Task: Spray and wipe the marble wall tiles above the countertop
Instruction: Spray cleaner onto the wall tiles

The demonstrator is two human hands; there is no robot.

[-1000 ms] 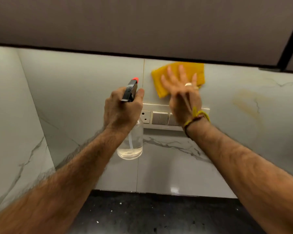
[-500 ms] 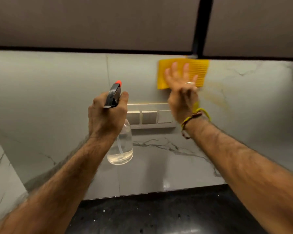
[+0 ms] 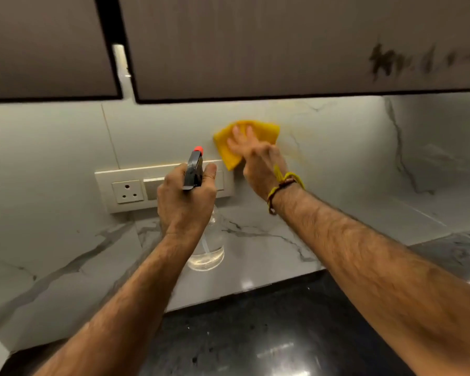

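My right hand (image 3: 258, 158) presses a yellow cloth (image 3: 266, 131) flat against the white marble wall tiles (image 3: 337, 164), fingers spread, just right of the switch plate. My left hand (image 3: 186, 199) grips the neck of a clear spray bottle (image 3: 206, 253) with a black trigger head and an orange nozzle tip (image 3: 198, 148), held in front of the switch plate. A little clear liquid sits in the bottle's bottom. A faint yellowish stain shows on the tile right of the cloth.
A cream switch plate with a socket (image 3: 127, 191) is mounted on the wall at centre left. Dark brown upper cabinets (image 3: 255, 44) hang close overhead. The black speckled countertop (image 3: 255, 335) runs below. The wall turns a corner at far right.
My right hand and the cloth moved down and right along the tile, away from under the cabinet edge. My view shifted right, so the switch plate now lies left of centre.
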